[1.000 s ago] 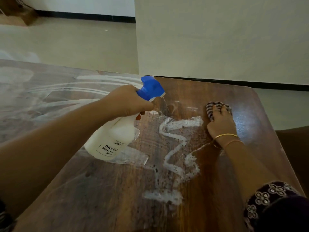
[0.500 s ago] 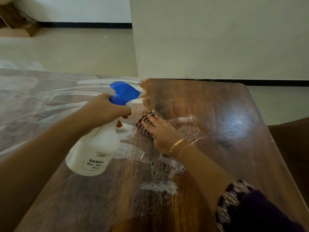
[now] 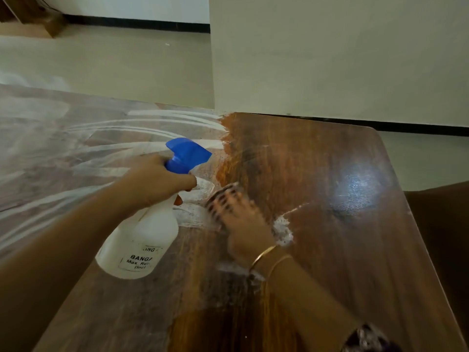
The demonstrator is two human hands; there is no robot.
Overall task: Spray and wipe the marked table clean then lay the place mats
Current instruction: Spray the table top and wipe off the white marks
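1. White wiped streaks point(image 3: 152, 118) cover the left half of the table point(image 3: 330, 262), from the left edge to mid-frame, much as half a second ago.
2. The left hand point(image 3: 157, 179), centre left, grips the spray bottle point(image 3: 142, 240) by its neck, fingers curled under the blue trigger head point(image 3: 189, 153). The bottle hangs tilted above the table, almost where it was before.
3. The bottle's label reads "BANGA", "Max Re" and "(Inc"; the bottle's curve cuts off the rest, and the line above it shows only "ING".
4. The checked cloth point(image 3: 220, 196) lies on the table just right of the bottle, under the right hand point(image 3: 243, 224), whose fingers lie flat on it and press it down. Hand and cloth have slid a little toward the lower edge of the frame; both are motion-blurred.
5. The white zigzag seen a second ago is mostly wiped away: a foam clump point(image 3: 283, 231) sits right of the hand and a smear point(image 3: 233, 268) by the wrist.
6. Two bangles point(image 3: 264, 255) circle the right wrist; the patterned sleeve point(image 3: 368, 339) is cut off at the lower edge.
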